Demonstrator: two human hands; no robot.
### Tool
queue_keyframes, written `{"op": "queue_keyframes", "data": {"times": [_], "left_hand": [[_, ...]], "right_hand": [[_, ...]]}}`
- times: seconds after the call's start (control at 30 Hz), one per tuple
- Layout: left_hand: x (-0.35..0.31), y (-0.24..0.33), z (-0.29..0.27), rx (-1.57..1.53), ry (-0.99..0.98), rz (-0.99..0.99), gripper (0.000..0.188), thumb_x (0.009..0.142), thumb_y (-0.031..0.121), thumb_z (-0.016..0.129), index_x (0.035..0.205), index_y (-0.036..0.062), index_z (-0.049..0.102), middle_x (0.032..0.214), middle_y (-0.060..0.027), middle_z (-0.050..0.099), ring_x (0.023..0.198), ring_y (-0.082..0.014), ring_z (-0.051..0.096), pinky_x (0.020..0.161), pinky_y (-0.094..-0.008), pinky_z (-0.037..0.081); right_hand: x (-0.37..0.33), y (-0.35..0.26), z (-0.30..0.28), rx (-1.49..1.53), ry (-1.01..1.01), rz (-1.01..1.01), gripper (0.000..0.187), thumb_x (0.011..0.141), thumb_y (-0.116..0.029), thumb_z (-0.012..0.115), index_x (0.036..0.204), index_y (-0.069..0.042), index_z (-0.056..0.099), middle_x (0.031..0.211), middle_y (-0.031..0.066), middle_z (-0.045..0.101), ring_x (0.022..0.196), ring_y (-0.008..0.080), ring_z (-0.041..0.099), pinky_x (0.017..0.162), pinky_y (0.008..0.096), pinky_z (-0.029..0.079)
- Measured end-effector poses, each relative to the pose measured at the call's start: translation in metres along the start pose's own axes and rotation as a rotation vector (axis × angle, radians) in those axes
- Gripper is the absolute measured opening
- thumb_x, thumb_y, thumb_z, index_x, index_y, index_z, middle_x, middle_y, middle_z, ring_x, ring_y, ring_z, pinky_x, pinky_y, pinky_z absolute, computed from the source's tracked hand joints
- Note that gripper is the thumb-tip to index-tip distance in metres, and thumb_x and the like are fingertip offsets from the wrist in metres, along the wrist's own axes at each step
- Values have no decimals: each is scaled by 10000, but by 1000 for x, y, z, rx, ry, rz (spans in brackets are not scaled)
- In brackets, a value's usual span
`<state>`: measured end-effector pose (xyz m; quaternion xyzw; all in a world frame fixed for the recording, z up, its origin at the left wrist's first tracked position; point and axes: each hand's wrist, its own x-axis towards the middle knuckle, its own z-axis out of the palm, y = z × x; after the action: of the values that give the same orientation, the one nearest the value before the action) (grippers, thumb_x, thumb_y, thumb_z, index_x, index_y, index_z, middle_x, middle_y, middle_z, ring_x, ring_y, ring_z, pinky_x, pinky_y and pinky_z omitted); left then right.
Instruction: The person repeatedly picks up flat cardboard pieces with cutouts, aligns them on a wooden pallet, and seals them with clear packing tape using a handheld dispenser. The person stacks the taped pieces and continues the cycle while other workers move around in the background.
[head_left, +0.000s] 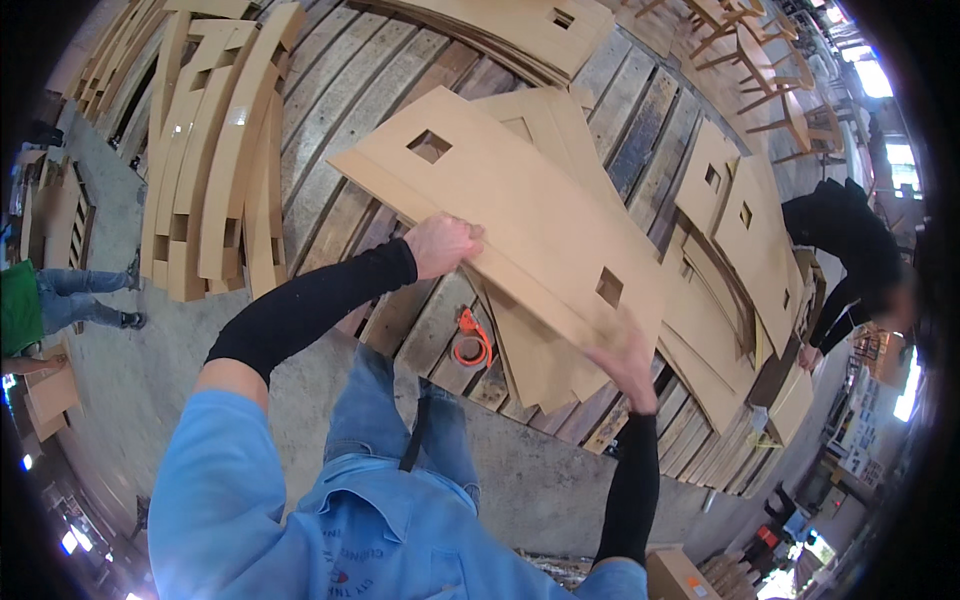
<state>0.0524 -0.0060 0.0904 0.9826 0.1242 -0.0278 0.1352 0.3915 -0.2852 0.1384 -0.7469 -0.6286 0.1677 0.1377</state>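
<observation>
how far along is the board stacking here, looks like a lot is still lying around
Done: tan curved board pieces lie piled at the left. In hand: the left hand and right hand grip a flat tan board with square cut-outs, lifted above the slatted wooden platform. Left: many similar tan boards lie loosely fanned on the right, so it looks roughly midway.

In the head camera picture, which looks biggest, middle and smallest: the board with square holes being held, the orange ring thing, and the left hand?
1. Board with square holes, clearly largest.
2. Left hand.
3. Orange ring, though it looks close to the hand's size and lies farther away, so those two are unsure.
</observation>
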Motion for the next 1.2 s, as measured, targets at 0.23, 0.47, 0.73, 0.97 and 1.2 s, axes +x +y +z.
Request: {"op": "queue_keyframes", "data": {"times": [0.23,0.47,0.73,0.97,1.2], "left_hand": [[29,-28,24,-335,-443,-22,211,788,209,722,985,133,731,887,-161,731,837,-379,708,763,-532,554],[-16,-7,43,-58,7,-50,324,751,327,777,1006,144,701,1426,-197,572,1345,-338,530,1150,-544,380],[-22,-32,119,96,302,30,78,884,246,630,868,170,636,1665,-151,343,1520,-313,353,1270,-554,219],[-4,-24,99,158,277,-23,123,880,273,634,890,155,664,1620,-141,421,1478,-303,413,1243,-547,279],[-6,-29,116,81,319,-32,115,850,261,645,852,150,677,1600,-114,451,1462,-309,428,1235,-569,292]], "right_hand": [[80,-43,110,-12,-501,-1,616,841,-362,819,1358,-72,652,1309,222,652,1197,373,640,1029,441,508],[166,-46,85,378,-1062,327,797,728,-546,888,1194,67,684,1010,139,723,946,201,657,835,335,512],[207,-4,119,165,-287,93,770,746,-362,897,1393,-64,606,1233,141,692,1172,282,643,1031,427,485],[256,-33,102,-277,-351,199,822,618,-399,939,1290,-50,619,1250,176,666,1200,384,634,1044,488,482],[203,-86,88,-322,-124,100,369,725,-196,849,961,-51,604,1008,146,664,914,383,668,797,475,538]]}}
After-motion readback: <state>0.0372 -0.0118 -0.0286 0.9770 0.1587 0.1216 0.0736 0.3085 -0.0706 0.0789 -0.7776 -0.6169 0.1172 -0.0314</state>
